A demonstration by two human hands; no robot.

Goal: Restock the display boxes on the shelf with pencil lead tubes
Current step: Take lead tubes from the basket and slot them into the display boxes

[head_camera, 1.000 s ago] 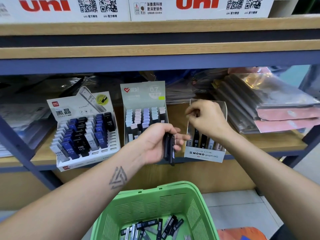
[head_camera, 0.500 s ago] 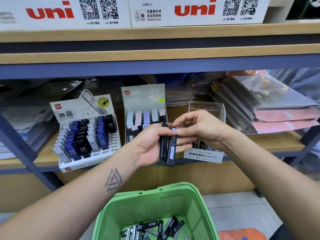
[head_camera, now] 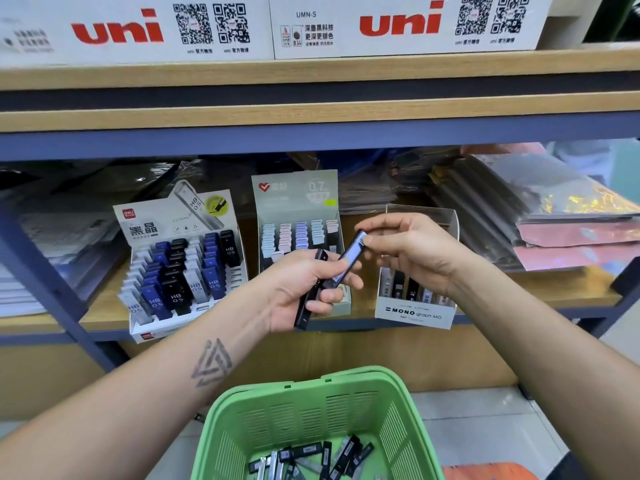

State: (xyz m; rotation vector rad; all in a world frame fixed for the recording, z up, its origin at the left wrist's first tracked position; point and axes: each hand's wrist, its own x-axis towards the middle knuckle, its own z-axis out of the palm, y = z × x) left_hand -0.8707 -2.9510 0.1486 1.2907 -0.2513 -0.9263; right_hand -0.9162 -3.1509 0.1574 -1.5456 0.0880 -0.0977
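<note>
My left hand grips a black lead tube in front of the shelf. My right hand pinches the top end of a second, tilted lead tube, whose lower end still lies against my left fingers. Three display boxes stand on the shelf: a white HB 0.5 box at the left, a pale green 0.7 box in the middle, and a MONO graph MG box at the right holding several tubes. Below, a green basket holds several loose tubes.
Stacks of plastic-wrapped stationery fill the shelf's right side, and more wrapped packs lie at the left. White uni cartons sit on the shelf above. A blue metal upright slants at the left. Tiled floor lies beside the basket.
My right hand came back from the MONO box to my left hand, pinched one of the tubes held there, and now lifts its top end up and to the right.
</note>
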